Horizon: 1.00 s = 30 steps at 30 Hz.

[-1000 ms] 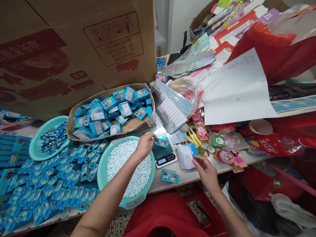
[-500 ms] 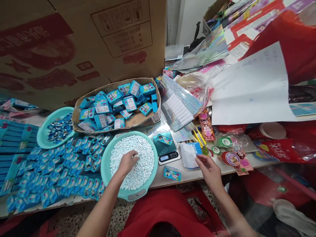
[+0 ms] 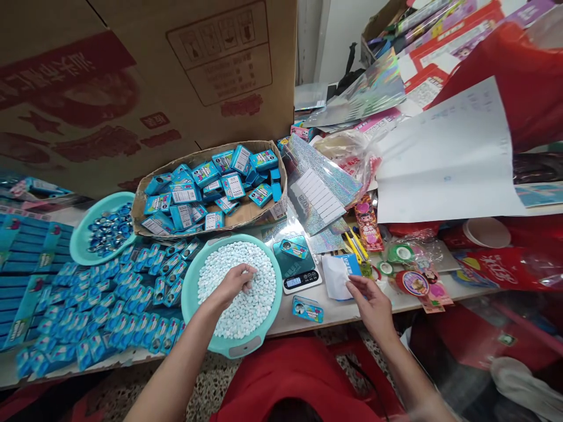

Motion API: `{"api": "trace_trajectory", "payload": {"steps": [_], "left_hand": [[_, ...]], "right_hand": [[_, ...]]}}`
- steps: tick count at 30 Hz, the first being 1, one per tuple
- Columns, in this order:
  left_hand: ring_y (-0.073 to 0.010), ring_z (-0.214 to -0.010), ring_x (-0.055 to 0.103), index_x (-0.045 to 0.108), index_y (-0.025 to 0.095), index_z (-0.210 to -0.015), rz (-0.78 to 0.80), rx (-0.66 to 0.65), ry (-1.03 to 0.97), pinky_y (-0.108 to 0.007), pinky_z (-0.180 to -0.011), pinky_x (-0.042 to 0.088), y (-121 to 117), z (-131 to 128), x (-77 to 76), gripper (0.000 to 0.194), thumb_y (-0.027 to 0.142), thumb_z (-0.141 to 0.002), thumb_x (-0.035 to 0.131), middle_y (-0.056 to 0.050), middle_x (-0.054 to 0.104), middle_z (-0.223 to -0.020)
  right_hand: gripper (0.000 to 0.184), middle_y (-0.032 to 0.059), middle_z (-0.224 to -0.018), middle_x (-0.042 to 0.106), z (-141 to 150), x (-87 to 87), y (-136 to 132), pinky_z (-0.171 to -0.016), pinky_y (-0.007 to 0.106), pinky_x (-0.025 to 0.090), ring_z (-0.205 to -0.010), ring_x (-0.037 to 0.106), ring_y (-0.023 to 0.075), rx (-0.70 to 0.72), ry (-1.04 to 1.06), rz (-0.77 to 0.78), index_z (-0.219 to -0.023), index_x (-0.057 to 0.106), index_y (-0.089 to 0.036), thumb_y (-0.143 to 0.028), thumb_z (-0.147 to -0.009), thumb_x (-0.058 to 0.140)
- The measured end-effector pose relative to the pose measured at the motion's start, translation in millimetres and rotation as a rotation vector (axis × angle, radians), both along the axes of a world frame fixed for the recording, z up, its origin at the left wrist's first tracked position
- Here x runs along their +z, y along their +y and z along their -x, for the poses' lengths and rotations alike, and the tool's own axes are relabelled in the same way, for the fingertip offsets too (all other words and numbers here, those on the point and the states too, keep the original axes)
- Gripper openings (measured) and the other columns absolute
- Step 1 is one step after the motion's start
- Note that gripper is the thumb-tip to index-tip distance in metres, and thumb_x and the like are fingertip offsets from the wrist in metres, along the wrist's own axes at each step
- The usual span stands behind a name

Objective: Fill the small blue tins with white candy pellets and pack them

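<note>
My left hand [image 3: 237, 280] is over a turquoise basin [image 3: 189, 299] heaped with small pale candies [image 3: 235, 316]. Its fingers are curled together, and what lies between them is hidden. The fingertips of my right hand [image 3: 370, 299] pinch the edge of a white paper packet [image 3: 336, 276] lying partly over a blue card. Between the hands stands a digital scale [image 3: 303, 280], its lit digits too small to read surely. A small blue candy tin [image 3: 294, 248] rests on its plate. Another blue tin [image 3: 307, 309] lies in front of the scale, near the table edge.
Many blue tins [image 3: 127, 299] stand in rows at left. Behind them are a bowl of shiny blue pieces [image 3: 77, 240] and a cardboard tray [image 3: 246, 220] of blue boxes. A large carton [image 3: 145, 70] rises behind. Yellow cutters [image 3: 355, 245], tape rolls [image 3: 400, 253] and packaging crowd the right.
My left hand has shifted slightly right and up over the candies, its fingers drawn closer together. My right hand has barely moved at the white packet. The view has shifted a little.
</note>
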<state>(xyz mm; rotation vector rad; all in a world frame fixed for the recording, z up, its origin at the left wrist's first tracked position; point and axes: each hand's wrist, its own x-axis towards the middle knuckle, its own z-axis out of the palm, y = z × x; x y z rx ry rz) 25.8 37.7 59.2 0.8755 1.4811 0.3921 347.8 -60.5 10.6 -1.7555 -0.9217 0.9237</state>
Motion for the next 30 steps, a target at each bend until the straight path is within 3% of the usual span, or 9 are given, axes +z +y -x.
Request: {"api": "trace_trajectory", "payload": {"steps": [6,10,18,22,30], "left_hand": [[-0.0094,-0.051,0.047,0.053,0.017,-0.072,-0.159,-0.279,0.045,-0.021,-0.045,0.032,36.8,-35.5,21.1,0.019,0.035,-0.066,0.056,0.002,0.054,-0.061],[-0.0098,-0.051,0.045,0.054,0.017,-0.070,-0.229,-0.386,0.111,-0.022,-0.049,0.034,52.0,-50.3,23.6,0.013,0.029,-0.064,0.055,0.004,0.048,-0.054],[-0.0093,-0.050,0.045,0.051,0.018,-0.072,-0.208,-0.402,0.105,-0.021,-0.046,0.029,54.9,-62.4,19.5,0.024,0.042,-0.072,0.052,0.003,0.051,-0.059],[-0.0090,-0.045,0.038,0.048,0.018,-0.066,-0.218,-0.386,0.135,-0.022,-0.045,0.027,54.5,-66.4,18.3,0.028,0.045,-0.072,0.053,0.006,0.042,-0.049],[-0.0113,-0.056,0.041,0.058,0.018,-0.076,-0.444,-0.484,0.277,-0.023,-0.052,0.026,70.0,-84.2,7.0,0.023,0.039,-0.068,0.060,0.006,0.044,-0.056]], "right_hand": [[0.040,0.0102,-0.090,0.069,-5.6,-1.3,-8.2,-0.079,0.043,0.053,-0.082,0.065,0.0235,-0.017,0.026,0.008,-0.092,0.064,-0.019,-0.052,-0.070,0.066],[0.040,0.0100,-0.088,0.070,-10.7,-1.0,-15.1,-0.079,0.043,0.053,-0.080,0.065,0.0232,-0.061,0.042,0.008,-0.090,0.065,-0.019,-0.053,-0.069,0.067],[0.041,0.0100,-0.087,0.071,-18.8,-2.6,-23.5,-0.077,0.043,0.054,-0.079,0.066,0.0236,-0.116,0.037,0.020,-0.087,0.066,-0.019,-0.055,-0.066,0.068],[0.040,0.0095,-0.087,0.071,-19.3,-2.9,-25.4,-0.078,0.042,0.054,-0.079,0.066,0.0231,-0.108,0.045,0.018,-0.088,0.066,-0.019,-0.053,-0.067,0.068],[0.038,0.0092,-0.087,0.071,-12.7,-3.1,-25.3,-0.077,0.042,0.054,-0.078,0.067,0.0231,-0.092,0.074,0.037,-0.087,0.065,-0.019,-0.051,-0.066,0.068]]}}
